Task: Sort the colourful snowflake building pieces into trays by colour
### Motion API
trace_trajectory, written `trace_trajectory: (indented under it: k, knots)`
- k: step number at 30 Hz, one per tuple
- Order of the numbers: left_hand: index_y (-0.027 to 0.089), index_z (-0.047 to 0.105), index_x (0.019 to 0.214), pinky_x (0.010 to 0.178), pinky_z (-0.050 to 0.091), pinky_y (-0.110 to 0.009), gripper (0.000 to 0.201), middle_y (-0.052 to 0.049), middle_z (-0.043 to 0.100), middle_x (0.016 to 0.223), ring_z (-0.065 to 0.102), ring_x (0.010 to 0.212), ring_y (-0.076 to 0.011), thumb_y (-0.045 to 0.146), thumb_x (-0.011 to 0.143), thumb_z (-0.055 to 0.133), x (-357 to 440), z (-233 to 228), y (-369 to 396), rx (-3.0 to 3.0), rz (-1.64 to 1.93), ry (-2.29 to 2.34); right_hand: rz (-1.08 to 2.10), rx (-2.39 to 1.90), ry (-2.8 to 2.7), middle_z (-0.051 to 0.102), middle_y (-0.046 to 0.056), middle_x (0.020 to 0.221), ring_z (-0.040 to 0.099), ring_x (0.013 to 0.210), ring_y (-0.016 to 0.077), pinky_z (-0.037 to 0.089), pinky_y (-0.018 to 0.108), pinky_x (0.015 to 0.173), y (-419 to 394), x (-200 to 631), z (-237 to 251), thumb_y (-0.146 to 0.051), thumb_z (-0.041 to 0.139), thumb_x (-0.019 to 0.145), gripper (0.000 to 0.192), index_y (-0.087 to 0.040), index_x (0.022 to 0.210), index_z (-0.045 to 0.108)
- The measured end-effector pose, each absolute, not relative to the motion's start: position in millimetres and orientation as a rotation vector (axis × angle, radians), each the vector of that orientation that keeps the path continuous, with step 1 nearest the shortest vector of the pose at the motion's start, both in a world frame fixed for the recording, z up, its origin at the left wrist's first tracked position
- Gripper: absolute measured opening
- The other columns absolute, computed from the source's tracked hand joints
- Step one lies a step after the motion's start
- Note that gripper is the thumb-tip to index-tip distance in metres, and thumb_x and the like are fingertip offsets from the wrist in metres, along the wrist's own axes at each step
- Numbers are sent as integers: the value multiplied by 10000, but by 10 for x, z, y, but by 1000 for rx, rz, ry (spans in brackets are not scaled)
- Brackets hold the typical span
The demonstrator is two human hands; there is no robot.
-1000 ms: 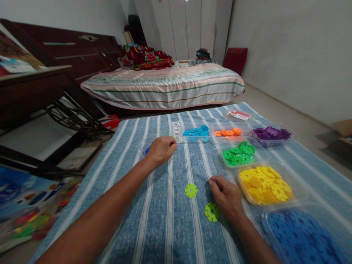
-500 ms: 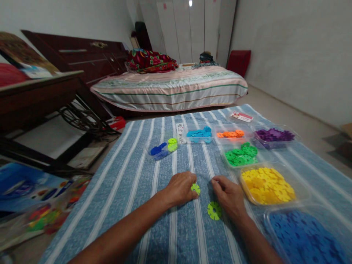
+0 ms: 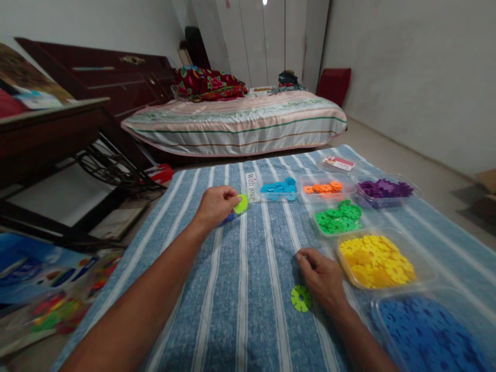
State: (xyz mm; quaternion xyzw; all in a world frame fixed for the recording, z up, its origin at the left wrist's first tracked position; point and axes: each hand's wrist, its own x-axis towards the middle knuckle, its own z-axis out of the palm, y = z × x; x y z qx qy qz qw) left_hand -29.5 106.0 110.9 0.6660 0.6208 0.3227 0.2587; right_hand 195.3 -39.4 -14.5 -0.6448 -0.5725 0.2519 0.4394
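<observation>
Sorting looks well along, by my judgement: most discs already sit in trays by colour. The left hand (image 3: 215,206) pinches one lime disc (image 3: 241,203) in its fingers above the small tray of dark blue pieces (image 3: 228,218), left of the yellow tray (image 3: 422,261). One lime disc (image 3: 301,298) remains on the striped cloth (image 3: 248,289), touching the right hand (image 3: 321,279), whose fingers curl loosely, grasping nothing. Seven trays counted

Left hand (image 3: 215,205) carried lime disc (image 3: 241,204) seemingly to small tray.
</observation>
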Motion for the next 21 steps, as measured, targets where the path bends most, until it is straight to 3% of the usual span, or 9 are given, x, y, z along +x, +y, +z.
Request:
trace_trajectory:
  k: [3,8,13,16,21]
  knots:
    - [150,615,707,473,405,-210,161,30,543,520,518,474,-107,300,660,577,-417,1013,1317,1780,943,1861,628,-1603,-1424,613,-15,604,558,547,129,387,232,551,-393,1956,-137,-406,488,860,288,-209,806,691]
    - [148,639,698,548,462,-260,128,4,556,501,575,529,-157,242,658,563,-486,798,1488,1816,699,1988,658,-1620,-1431,630,-8,617,584,574,141,393,235,570,-379,1959,-107,-411,481,857,296,-209,811,692]
    - [160,649,764,771,485,-372,119,-88,676,787,633,801,-248,196,719,546,-482,813,1436,2109,689,2111,660,-1613,-1438,636,-5,629,583,584,142,391,235,577,-381,1960,-88,-400,466,859,299,-207,807,688]
    - [168,647,780,830,468,-341,147,-86,674,881,624,856,-234,229,782,513,-408,863,1284,2311,642,2074,650,-1609,-1440,633,-7,617,584,579,141,388,232,569,-384,1961,-86,-394,468,858,294,-207,802,687]
    - [166,628,794,804,472,-306,220,-71,643,853,601,826,-191,226,867,430,-79,853,783,2613,464,1704,636,-1623,-1448,638,-11,618,593,578,143,391,234,568,-386,1961,-88,-404,473,857,297,-209,814,693]
